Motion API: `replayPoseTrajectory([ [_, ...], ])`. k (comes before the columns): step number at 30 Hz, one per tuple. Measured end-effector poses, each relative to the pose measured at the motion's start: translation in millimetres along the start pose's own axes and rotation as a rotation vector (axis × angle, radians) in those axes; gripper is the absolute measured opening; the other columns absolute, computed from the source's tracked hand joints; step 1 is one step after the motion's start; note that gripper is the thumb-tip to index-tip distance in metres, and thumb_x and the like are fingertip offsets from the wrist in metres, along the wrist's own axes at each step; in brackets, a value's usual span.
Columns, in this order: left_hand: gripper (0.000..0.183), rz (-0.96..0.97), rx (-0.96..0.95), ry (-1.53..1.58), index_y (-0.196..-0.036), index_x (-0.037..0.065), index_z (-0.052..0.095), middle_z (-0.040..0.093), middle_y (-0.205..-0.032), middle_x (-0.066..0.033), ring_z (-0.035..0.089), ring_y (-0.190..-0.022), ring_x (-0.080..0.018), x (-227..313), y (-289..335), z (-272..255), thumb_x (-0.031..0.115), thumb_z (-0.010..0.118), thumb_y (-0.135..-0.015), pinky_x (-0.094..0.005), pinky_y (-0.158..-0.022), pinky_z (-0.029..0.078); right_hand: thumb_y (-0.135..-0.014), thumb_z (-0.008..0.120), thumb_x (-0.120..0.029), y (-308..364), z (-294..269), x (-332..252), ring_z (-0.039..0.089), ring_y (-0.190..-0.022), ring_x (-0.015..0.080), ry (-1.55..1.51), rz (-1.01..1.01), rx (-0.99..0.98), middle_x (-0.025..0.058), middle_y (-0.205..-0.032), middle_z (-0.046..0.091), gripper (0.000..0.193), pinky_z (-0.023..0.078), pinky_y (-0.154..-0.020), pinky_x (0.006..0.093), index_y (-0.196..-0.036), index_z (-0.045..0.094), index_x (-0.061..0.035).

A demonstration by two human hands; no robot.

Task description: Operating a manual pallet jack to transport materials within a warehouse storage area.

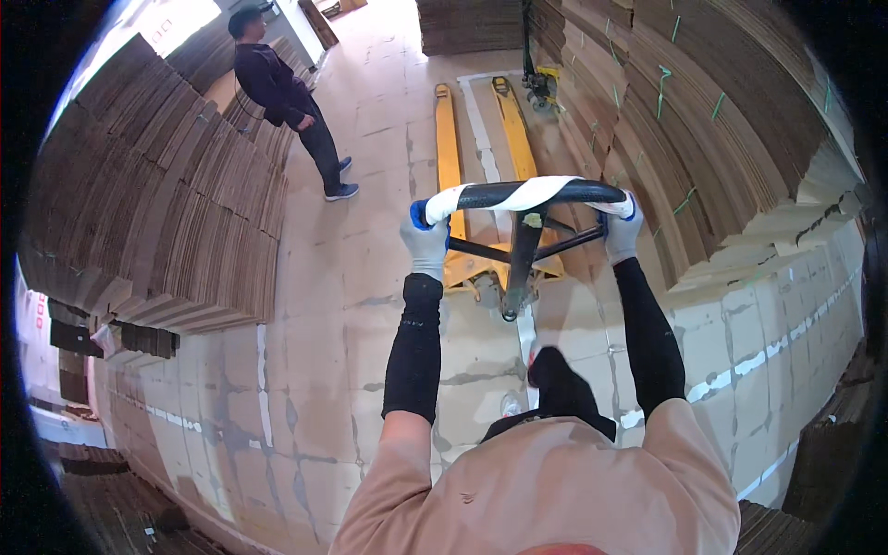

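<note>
Both my hands wear white and blue work gloves and grip the handle of a yellow pallet jack point(448, 139). The black loop handle point(487, 195) has white wrapping wound along its top bar. My left hand point(426, 242) is closed round the handle's left side, my right hand point(622, 231) round its right side; the fingertips are partly hidden. From the handle a dark shaft point(524, 254) runs down to the yellow base. The two yellow forks point away from me along the floor, with nothing on them.
High stacks of flat cardboard point(176, 194) line the left, and more cardboard stacks point(703, 120) with green straps line the right. A person point(282, 92) in dark clothes stands at the left stacks. Another pallet jack point(541, 88) stands beyond, near the right stack. Tiled floor point(370, 185) lies between.
</note>
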State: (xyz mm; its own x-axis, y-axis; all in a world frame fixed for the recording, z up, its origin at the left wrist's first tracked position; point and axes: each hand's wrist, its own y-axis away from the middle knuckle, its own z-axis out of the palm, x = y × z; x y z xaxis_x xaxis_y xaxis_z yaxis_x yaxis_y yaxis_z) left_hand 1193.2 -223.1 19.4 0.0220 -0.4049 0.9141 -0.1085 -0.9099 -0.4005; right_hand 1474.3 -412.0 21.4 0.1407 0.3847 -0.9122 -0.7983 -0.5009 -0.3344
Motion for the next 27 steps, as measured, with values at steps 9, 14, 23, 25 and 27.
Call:
replayPoseTrajectory([
  [9, 0.017, 0.151, 0.110, 0.008, -0.090, 0.002, 0.053, 0.055, -0.072, -0.0019, 0.052, -0.058, -0.0079, 9, 10, 21, 0.001, 0.061, -0.076, -0.0210, -0.048, 0.041, -0.071, 0.063, -0.013, -35, -15, 38, 0.059, -0.082, 0.0155, 0.121, -0.235, 0.019, 0.0074, -0.089, 0.062, 0.024, 0.046, -0.073, 0.0267, -0.090, 0.060, 0.0009],
  [14, 0.013, 0.146, 0.099, -0.005, -0.088, 0.002, 0.051, 0.054, -0.069, -0.0034, 0.051, -0.054, -0.0087, 2, 1, 34, 0.003, 0.059, -0.078, -0.0212, -0.047, 0.041, -0.069, 0.065, -0.011, -77, -1, 46, 0.059, -0.081, 0.0154, 0.160, -0.334, -0.024, 0.0079, -0.088, 0.062, 0.023, 0.046, -0.074, 0.0271, -0.089, 0.061, 0.0002],
  [23, 0.020, 0.019, 0.236, 0.064, -0.092, -0.001, 0.053, 0.058, -0.076, -0.0063, 0.055, -0.064, -0.0107, -10, -35, 58, 0.002, 0.062, -0.074, -0.0229, -0.054, 0.045, -0.065, 0.062, 0.002, -162, 56, 76, 0.058, -0.079, 0.0125, 0.141, -0.322, -0.158, 0.0050, -0.085, 0.062, 0.023, 0.045, -0.073, 0.0243, -0.088, 0.061, -0.0001],
  [25, 0.022, -0.097, 0.255, 0.153, -0.091, -0.002, 0.056, 0.061, -0.081, -0.0070, 0.058, -0.070, -0.0125, -18, -49, 56, 0.003, 0.064, -0.071, -0.0250, -0.062, 0.047, -0.065, 0.061, 0.003, -170, 67, 87, 0.058, -0.079, 0.0125, 0.135, -0.272, -0.167, 0.0050, -0.084, 0.061, 0.023, 0.045, -0.073, 0.0240, -0.088, 0.061, -0.0002],
  [27, 0.021, -0.069, 0.253, 0.083, -0.090, -0.001, 0.056, 0.061, -0.082, -0.0068, 0.058, -0.071, -0.0131, -36, -71, 54, 0.002, 0.064, -0.070, -0.0259, -0.065, 0.048, -0.065, 0.061, 0.004, -183, 82, 94, 0.058, -0.080, 0.0123, 0.121, -0.224, -0.184, 0.0048, -0.085, 0.061, 0.024, 0.045, -0.073, 0.0238, -0.089, 0.061, -0.0004],
])
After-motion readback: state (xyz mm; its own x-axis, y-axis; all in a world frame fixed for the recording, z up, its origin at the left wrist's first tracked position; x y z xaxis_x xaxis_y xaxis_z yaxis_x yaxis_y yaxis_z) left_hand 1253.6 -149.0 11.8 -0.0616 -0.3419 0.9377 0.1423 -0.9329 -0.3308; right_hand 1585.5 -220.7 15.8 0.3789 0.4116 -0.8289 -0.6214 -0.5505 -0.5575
